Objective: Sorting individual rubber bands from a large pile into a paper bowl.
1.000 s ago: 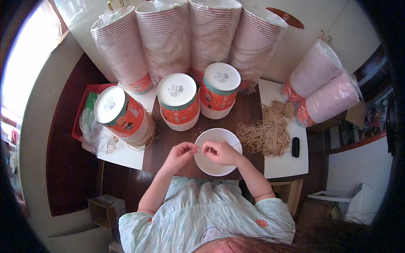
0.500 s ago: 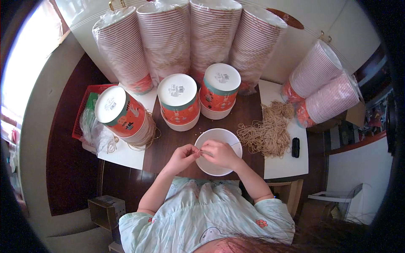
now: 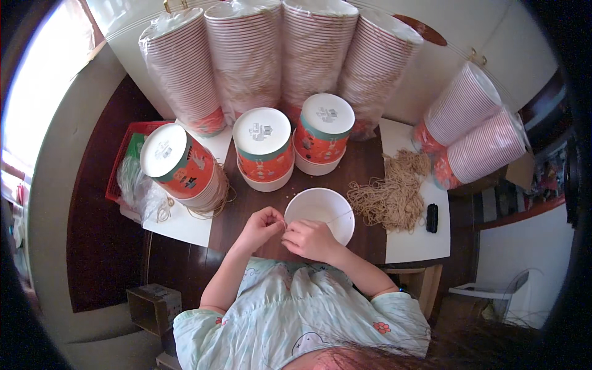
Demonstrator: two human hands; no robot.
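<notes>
In front of me on the table stands a white paper bucket point(image 3: 325, 196), its mouth facing up. A thin cord point(image 3: 336, 217) crosses the inside of it from the right wall toward my hands. My left hand point(image 3: 261, 229) is just outside the bucket's left rim, thumb and forefinger pinched on what looks like the cord's end. My right hand point(image 3: 311, 239) lies over the near left rim, fingers curled inward at the cord; the fingertips partly hide what they grip. To the right is a tangled heap of tan cords point(image 3: 398, 191).
Upside-down orange printed buckets point(image 3: 264, 154) stand beyond my hands, with a corded stack point(image 3: 188, 166) at left. Tall plastic-wrapped bucket stacks point(image 3: 243, 58) line the back; more wrapped stacks point(image 3: 484, 148) lean at right. A black case point(image 3: 432, 218) and a red basket point(image 3: 117, 166) flank the table.
My hands have drawn slightly apart and my right hand has moved down toward me, over the near rim. The cord across the bucket now shows more plainly.
</notes>
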